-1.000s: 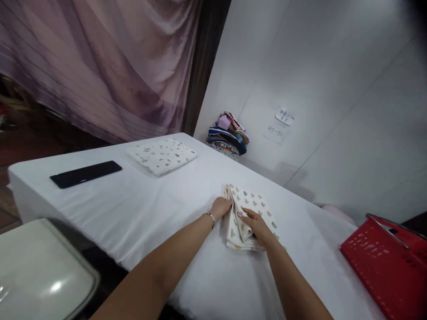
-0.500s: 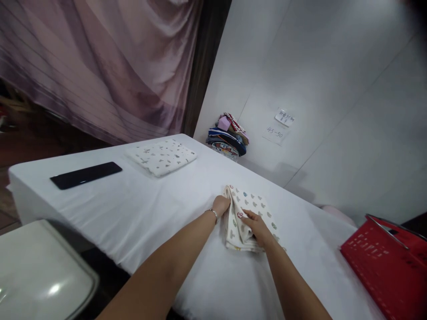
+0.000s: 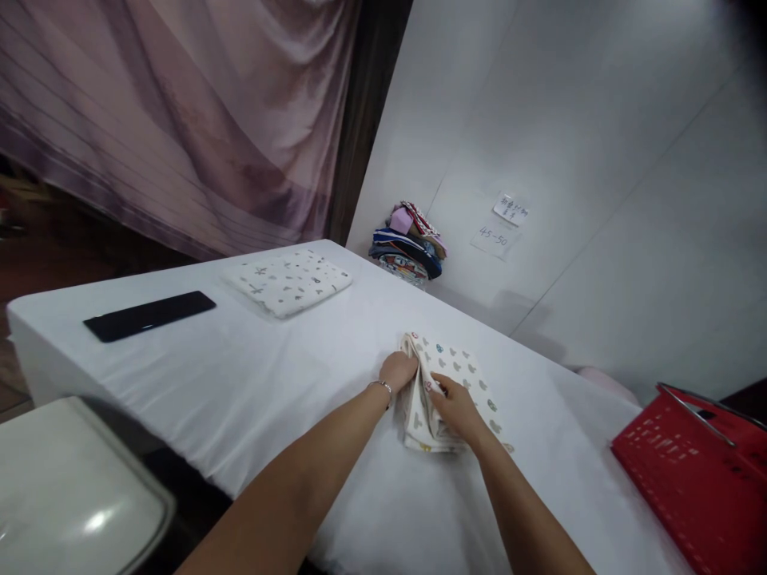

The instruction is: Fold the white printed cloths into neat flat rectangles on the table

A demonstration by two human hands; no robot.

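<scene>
A cream cloth (image 3: 461, 367) with grey animal-head prints and a few coloured ones lies folded in several layers on the white-covered table (image 3: 288, 375). At its left edge my left hand (image 3: 398, 370), with a bracelet at the wrist, is closed on the cloth; its fingertips disappear into the fold. My right hand (image 3: 455, 406) pinches a raised upper layer between thumb and fingers, a short way to the right. Between the hands this layer stands up from the rest.
Farther left lie another folded printed cloth (image 3: 291, 283) and a black flat device (image 3: 149, 315). A clothes stack (image 3: 407, 243) rests by the wall. A red basket (image 3: 689, 471) stands at the right, a pale glossy seat-like thing (image 3: 77, 487) at the lower left.
My left hand has shifted slightly right, deeper into the fold. My right hand has moved a little left with the raised layer, which stands more upright.
</scene>
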